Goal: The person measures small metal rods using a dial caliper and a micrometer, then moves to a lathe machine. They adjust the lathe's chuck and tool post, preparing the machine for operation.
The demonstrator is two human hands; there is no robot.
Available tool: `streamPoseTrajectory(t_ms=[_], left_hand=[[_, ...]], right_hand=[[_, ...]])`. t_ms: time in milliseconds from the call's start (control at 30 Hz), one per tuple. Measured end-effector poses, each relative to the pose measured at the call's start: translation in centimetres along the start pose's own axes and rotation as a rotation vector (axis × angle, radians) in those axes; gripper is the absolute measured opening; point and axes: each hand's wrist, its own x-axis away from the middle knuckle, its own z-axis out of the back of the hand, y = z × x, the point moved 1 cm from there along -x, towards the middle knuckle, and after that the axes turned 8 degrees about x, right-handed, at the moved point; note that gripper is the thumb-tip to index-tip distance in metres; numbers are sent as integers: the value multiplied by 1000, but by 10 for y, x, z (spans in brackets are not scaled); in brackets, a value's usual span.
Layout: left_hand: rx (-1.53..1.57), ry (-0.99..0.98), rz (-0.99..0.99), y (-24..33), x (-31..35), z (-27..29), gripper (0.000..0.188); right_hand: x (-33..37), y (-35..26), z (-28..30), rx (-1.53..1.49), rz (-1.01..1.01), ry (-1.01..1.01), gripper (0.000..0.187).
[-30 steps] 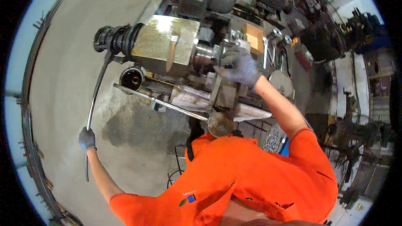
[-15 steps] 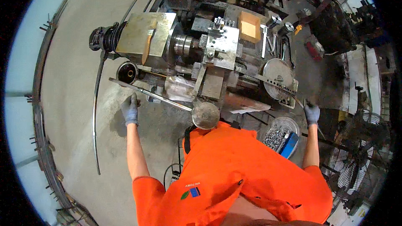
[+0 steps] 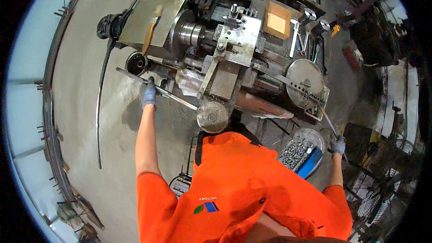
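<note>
While left hand (image 3: 148,93) clamps its grip round long steel lever (image 3: 175,97) slanting from round plate (image 3: 212,117) at front of lathe, right hand (image 3: 338,146) wraps its grip about slim rod (image 3: 329,122) extending from perforated bar (image 3: 299,88) across metal disc (image 3: 308,74). Wooden-handled brush (image 3: 150,33) lies on lathe's headstock (image 3: 130,24); basket (image 3: 310,136) holds small metal parts (image 3: 294,153).

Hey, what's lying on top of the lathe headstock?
A wooden-handled paintbrush lies on the lathe headstock, the handle's end overhanging the near edge. The metal directly under it is covered.
</note>
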Motion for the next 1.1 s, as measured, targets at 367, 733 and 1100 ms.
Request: streamPoseTrajectory(t_ms=[367,733,1100], left_hand=[[250,-22,-70,-13,-5,-18,52],[472,65,-23,-58,-34,-23,33],[441,139,-91,-27,-15,-17,37]], right_hand=[[123,-38,-15,25,-250,-249,62],[171,-71,-33,-70,-289,-152,57],[204,-104,-5,-86,-264,-401,61]])
